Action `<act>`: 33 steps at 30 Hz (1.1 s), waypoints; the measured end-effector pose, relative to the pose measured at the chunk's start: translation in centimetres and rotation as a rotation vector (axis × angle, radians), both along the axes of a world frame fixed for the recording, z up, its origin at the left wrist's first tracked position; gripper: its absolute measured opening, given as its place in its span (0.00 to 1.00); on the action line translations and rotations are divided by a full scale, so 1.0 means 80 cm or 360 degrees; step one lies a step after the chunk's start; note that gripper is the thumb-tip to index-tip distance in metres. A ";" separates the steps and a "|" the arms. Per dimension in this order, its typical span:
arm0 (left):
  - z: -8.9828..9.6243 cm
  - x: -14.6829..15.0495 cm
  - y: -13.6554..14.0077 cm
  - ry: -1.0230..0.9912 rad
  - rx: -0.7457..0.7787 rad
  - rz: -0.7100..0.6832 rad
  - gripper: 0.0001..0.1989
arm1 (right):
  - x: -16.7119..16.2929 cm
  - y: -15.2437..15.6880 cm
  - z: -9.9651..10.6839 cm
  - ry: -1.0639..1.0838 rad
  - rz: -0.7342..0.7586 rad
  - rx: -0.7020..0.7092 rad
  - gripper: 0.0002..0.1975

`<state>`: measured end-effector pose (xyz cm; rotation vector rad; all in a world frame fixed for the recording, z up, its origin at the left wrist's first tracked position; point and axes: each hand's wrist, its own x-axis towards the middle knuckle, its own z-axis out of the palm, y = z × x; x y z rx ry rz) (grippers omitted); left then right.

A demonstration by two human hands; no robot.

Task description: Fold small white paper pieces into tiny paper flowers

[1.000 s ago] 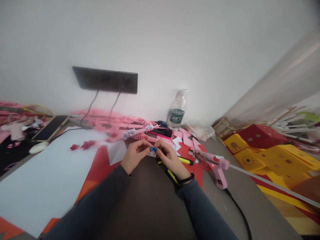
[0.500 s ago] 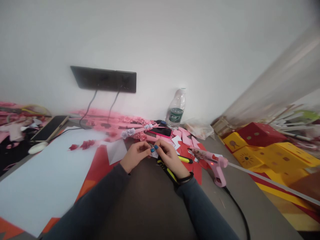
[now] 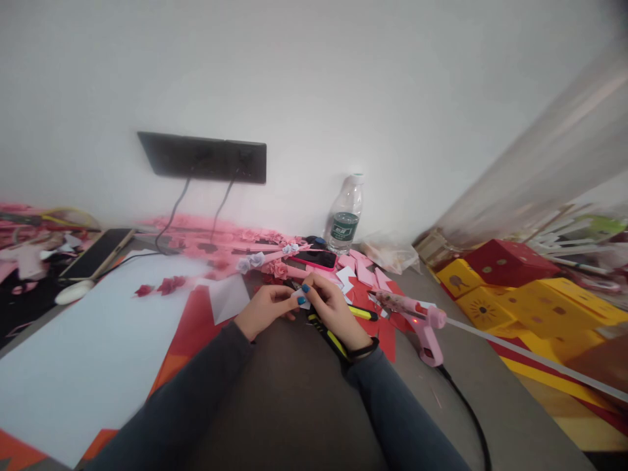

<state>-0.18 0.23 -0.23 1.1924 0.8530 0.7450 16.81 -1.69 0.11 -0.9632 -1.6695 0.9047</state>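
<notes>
My left hand [image 3: 267, 309] and my right hand [image 3: 333, 310] meet over the near part of the table. Between their fingertips is a small piece of white paper [image 3: 301, 299], pinched from both sides and mostly covered by the fingers. Its exact shape is too small to make out. Beneath my right hand lies a black and yellow utility knife [image 3: 330, 335], with another yellow and black tool [image 3: 363, 313] just right of it. Pink paper flowers [image 3: 279, 269] and pale white-lilac ones [image 3: 250, 262] lie beyond my hands.
A pink glue gun [image 3: 426, 320] with a lit red light stands at the right, its cord running forward. Pink and red paper pieces [image 3: 363, 271], a phone [image 3: 318, 258] and a water bottle [image 3: 346, 219] are behind. White sheets [image 3: 98, 340] lie left; yellow boxes [image 3: 540, 307] are far right.
My left fingers have shifted slightly: the thumb sits a little lower and the other fingers have uncurled somewhat. My right hand stays nearly in place, both still at the white paper.
</notes>
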 end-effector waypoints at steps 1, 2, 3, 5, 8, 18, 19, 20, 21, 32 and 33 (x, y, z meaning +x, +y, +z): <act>-0.001 0.000 0.000 0.0007 0.0011 -0.0005 0.22 | 0.000 0.000 0.000 -0.0002 0.0000 0.0000 0.17; -0.001 -0.001 0.000 0.0012 0.0021 -0.0012 0.22 | 0.000 0.000 0.000 -0.0007 -0.0004 0.0000 0.18; -0.001 -0.001 0.000 0.0018 0.0035 -0.0020 0.22 | 0.000 0.000 0.001 -0.0016 -0.0010 -0.0003 0.18; 0.001 -0.001 -0.001 0.0041 0.0096 -0.0024 0.21 | 0.000 0.000 0.002 -0.0042 -0.0012 -0.0013 0.18; 0.005 0.000 -0.003 0.0094 0.0267 0.0004 0.19 | -0.001 0.000 0.002 -0.0049 -0.0003 -0.0024 0.19; 0.002 0.000 -0.001 0.0205 0.0248 -0.0077 0.22 | -0.001 0.000 0.002 0.0015 0.0031 -0.0074 0.19; 0.002 0.000 -0.001 0.0222 0.0277 -0.0089 0.23 | -0.001 0.000 0.002 0.0016 0.0039 -0.0081 0.19; 0.003 0.000 -0.002 0.0239 0.0320 -0.0096 0.22 | -0.001 0.000 0.002 0.0017 0.0040 -0.0080 0.19; 0.004 0.000 -0.003 0.0259 0.0370 -0.0096 0.22 | -0.001 -0.001 0.003 0.0018 0.0031 -0.0075 0.19; 0.006 0.000 -0.002 0.0214 0.0307 -0.0099 0.19 | -0.001 0.000 0.005 0.0111 -0.0039 -0.0159 0.20; 0.006 0.000 -0.002 0.0214 0.0326 -0.0111 0.19 | -0.001 0.000 0.005 0.0118 -0.0035 -0.0171 0.20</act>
